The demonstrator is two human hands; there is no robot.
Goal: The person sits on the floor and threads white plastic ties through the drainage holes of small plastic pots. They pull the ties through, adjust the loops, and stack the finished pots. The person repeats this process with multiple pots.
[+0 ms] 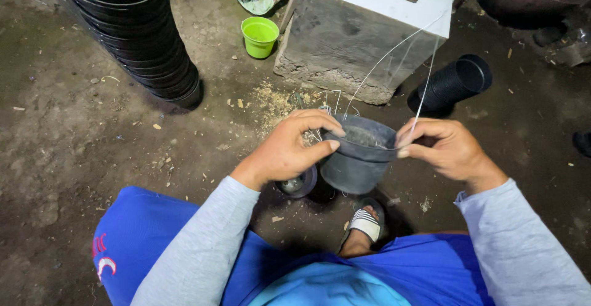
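Holding: left hand [289, 149] grips the grey pot [357, 158] by its rim, above the dirt floor [74, 127].
Pinching: right hand [446, 149] closes on a thin wire [425, 90] at the opposite rim.
Nearby: green cup [259, 36], stacked black pots [144, 35].

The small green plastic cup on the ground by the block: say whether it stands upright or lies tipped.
Upright. The small green plastic cup stands on the dirt ground with its round mouth facing up, beside the grey concrete block.

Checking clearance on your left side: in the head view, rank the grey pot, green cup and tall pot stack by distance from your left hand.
1. Grey pot: gripped at its rim by the left hand.
2. Green cup: straight ahead, beside the block.
3. Tall pot stack: far left.
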